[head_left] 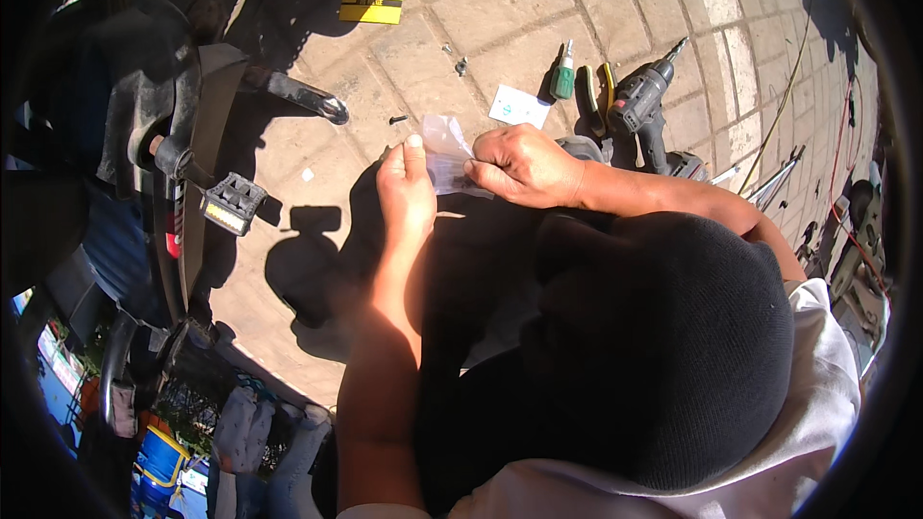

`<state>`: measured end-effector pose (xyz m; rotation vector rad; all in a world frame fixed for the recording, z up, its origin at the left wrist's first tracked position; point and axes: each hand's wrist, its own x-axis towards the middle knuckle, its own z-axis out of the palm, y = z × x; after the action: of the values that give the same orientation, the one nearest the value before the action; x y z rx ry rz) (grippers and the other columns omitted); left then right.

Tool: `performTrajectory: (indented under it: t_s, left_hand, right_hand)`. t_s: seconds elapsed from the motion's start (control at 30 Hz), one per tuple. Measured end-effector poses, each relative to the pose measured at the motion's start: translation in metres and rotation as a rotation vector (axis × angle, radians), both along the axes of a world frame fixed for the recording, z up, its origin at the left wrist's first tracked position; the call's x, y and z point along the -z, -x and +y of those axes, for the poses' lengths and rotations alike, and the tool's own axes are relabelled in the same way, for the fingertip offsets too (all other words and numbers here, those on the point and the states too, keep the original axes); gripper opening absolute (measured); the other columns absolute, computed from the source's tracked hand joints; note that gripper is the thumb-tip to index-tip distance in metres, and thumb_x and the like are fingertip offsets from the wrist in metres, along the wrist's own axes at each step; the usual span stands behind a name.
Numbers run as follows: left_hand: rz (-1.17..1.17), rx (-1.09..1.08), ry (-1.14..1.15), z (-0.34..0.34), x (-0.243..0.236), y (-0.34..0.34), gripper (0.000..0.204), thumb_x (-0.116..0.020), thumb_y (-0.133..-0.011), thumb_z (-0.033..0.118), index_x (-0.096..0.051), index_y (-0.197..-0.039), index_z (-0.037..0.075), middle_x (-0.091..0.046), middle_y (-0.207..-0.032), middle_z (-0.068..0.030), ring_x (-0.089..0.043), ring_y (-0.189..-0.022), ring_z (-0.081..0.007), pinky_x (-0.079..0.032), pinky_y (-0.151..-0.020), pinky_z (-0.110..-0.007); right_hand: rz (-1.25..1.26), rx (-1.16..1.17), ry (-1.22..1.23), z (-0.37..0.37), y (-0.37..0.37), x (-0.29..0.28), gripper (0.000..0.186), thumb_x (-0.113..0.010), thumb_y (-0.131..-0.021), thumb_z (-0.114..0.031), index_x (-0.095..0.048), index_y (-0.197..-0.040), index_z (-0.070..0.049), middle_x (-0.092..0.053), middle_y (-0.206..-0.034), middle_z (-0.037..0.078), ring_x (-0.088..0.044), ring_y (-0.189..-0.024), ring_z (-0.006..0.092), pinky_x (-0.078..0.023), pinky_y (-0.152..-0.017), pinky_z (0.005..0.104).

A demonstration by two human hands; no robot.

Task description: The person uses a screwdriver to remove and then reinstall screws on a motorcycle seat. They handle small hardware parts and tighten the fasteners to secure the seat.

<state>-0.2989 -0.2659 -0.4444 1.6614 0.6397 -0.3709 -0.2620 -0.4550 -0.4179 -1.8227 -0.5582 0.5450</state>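
Both my hands grip a small clear plastic bag above the paving. My left hand pinches its left edge, thumb pointing up. My right hand is closed on its right side, fingers curled in. Small dark items seem to lie in the bottom of the bag, too unclear to name. Just beyond the bag are a white card with a green mark and a small dark screw on the bricks. More small metal pieces lie farther off.
To the right lie a green-handled screwdriver, yellow-and-black pliers and a cordless drill. A yellow card is at the far side. A black pedal and crank arm jut in from the left. Dark knit fabric blocks the lower right.
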Motion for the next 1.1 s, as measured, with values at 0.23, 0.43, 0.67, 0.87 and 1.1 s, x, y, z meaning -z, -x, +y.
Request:
performTrajectory:
  t_s: [0.23,0.43,0.67,0.87,1.1]
  left_hand:
    - [0.331,-0.221,0.606,0.0,0.011,0.016,0.027,-0.049,-0.099,0.009,-0.055,-0.124,0.001,-0.062,-0.113,-0.0109,-0.061,-0.105,-0.0201,-0.049,-0.096,-0.04]
    - [0.345,-0.143,0.673,0.001,0.017,0.018,0.034,-0.05,-0.093,-0.002,-0.053,-0.127,0.0,-0.061,-0.119,-0.0113,-0.059,-0.111,-0.0216,-0.047,-0.1,-0.039]
    - [0.513,-0.175,0.541,0.002,0.013,0.018,0.03,-0.048,-0.097,0.002,-0.051,-0.126,-0.007,-0.061,-0.116,-0.0167,-0.062,-0.108,-0.0264,-0.05,-0.099,-0.042]
    - [0.479,-0.104,0.317,-0.001,0.024,0.022,0.025,-0.053,-0.096,0.007,-0.056,-0.115,-0.009,-0.064,-0.106,-0.0165,-0.066,-0.096,-0.0259,-0.057,-0.084,-0.039]
    - [0.483,-0.145,0.339,-0.002,0.02,0.02,0.031,-0.061,-0.095,0.022,-0.059,-0.107,-0.006,-0.066,-0.094,-0.0145,-0.068,-0.08,-0.0218,-0.058,-0.073,-0.032]
  right_hand:
    - [0.854,0.205,0.079,-0.018,0.021,0.051,0.029,-0.066,-0.091,-0.028,-0.067,-0.093,0.001,-0.064,-0.072,0.006,-0.059,-0.06,0.0163,-0.047,-0.057,0.0315]
    - [1.242,0.43,-0.23,-0.019,0.041,0.079,0.023,-0.077,-0.083,-0.017,-0.067,-0.088,0.002,-0.062,-0.068,0.007,-0.057,-0.054,0.0155,-0.044,-0.048,0.0277]
    - [1.137,0.298,0.035,-0.015,0.036,0.055,0.018,-0.073,-0.085,-0.011,-0.065,-0.081,0.004,-0.061,-0.062,0.008,-0.058,-0.052,0.0153,-0.045,-0.048,0.0295]
    - [1.264,0.39,-0.111,-0.008,0.047,0.07,0.02,-0.072,-0.088,-0.013,-0.063,-0.081,0.004,-0.061,-0.065,0.009,-0.056,-0.052,0.0156,-0.045,-0.049,0.0298]
    - [1.542,0.506,-0.168,-0.017,0.05,0.066,0.021,-0.073,-0.088,-0.015,-0.06,-0.08,0.0,-0.054,-0.063,0.006,-0.05,-0.052,0.0164,-0.043,-0.048,0.0313]
